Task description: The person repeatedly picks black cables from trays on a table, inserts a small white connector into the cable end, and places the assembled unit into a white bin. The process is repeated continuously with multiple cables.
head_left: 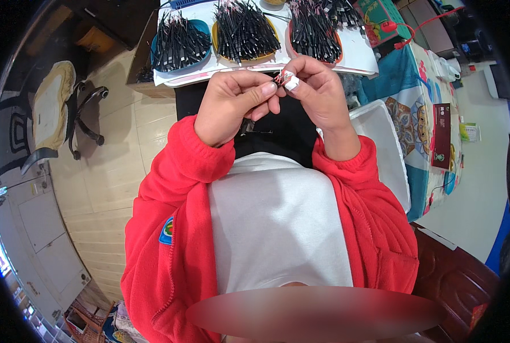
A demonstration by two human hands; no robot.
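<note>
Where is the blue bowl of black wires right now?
In the head view, the blue bowl sits upper left on the white tray, left of the yellow bowl, beyond the left hand.

Red fleece sleeves, perhaps taped fingertip.

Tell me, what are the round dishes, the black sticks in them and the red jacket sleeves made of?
The three round dishes look like smooth plastic: plain blue, yellow and orange rims with a slight shine. The black sticks seem to be short plastic-coated wires, thin and matte, some with pale or reddish tips; too small to be sure. The red jacket sleeves look like soft fleece, fuzzy and dull, with ribbed cuffs.
</note>
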